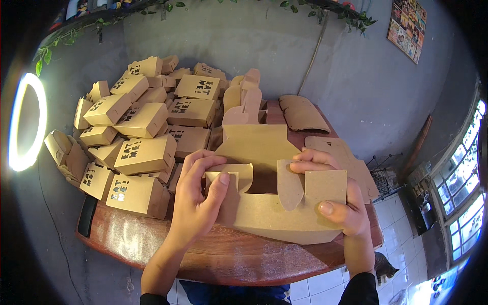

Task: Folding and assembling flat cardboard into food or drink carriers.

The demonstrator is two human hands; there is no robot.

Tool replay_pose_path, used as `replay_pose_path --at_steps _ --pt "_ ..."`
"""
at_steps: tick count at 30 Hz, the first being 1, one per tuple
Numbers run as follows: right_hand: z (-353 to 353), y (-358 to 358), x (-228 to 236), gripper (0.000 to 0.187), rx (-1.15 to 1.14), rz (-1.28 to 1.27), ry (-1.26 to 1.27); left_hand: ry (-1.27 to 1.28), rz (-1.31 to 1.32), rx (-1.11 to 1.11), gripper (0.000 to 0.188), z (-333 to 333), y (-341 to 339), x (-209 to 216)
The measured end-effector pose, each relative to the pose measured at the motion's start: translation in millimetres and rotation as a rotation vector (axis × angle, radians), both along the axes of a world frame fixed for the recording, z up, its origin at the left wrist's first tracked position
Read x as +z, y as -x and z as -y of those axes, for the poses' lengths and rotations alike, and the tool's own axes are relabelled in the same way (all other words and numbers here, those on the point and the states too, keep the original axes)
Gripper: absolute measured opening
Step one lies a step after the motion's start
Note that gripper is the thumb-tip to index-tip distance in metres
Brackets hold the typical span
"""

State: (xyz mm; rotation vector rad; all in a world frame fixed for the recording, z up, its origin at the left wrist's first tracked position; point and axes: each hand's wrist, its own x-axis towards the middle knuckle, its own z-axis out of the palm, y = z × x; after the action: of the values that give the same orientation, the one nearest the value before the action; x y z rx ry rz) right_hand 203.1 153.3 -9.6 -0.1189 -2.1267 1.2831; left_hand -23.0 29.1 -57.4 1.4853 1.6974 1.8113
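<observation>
Between my hands is a partly folded brown cardboard box, its flaps standing up and its inside showing. My left hand grips the box's left corner, thumb on the outer flap and fingers behind it. At the right corner my right hand is closed on the cardboard, thumb against the front panel and fingers over the side flap. A rounded tab hangs over the front edge near the right fingers. The taller back panel rises at the far side.
Folded boxes are heaped at the left of the wooden table. Upright box pieces stand behind my box. Flat cardboard sheets lie at the back right. A ring light glows at left; a cat is on the floor.
</observation>
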Motion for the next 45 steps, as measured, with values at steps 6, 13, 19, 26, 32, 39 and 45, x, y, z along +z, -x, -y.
replay_pose_path --at_steps 6,13,19,26,32,39,45 --pt "3 -1 1 0.062 -0.022 0.021 -0.035 -0.119 0.151 -0.115 0.033 -3 3 -7" --pt "4 -1 3 0.063 -0.055 0.014 -0.005 -0.157 0.368 -0.288 0.033 -2 3 -12" --pt "-5 -2 7 0.063 -0.115 0.053 -0.047 -0.243 0.514 -0.399 0.030 -1 0 -14" --pt "-9 2 3 0.069 -0.070 -0.037 0.127 -0.242 0.438 -0.377 0.021 5 -2 -16" --pt "-4 1 2 0.064 -0.089 -0.057 0.178 -0.273 0.315 -0.303 0.023 6 1 -19" --pt "-10 8 -5 0.059 -0.110 -0.033 0.266 -0.330 0.540 -0.287 0.029 2 -9 -12" --pt "-4 10 0 0.059 -0.108 -0.047 0.325 -0.288 0.308 -0.265 0.022 -1 4 -20"
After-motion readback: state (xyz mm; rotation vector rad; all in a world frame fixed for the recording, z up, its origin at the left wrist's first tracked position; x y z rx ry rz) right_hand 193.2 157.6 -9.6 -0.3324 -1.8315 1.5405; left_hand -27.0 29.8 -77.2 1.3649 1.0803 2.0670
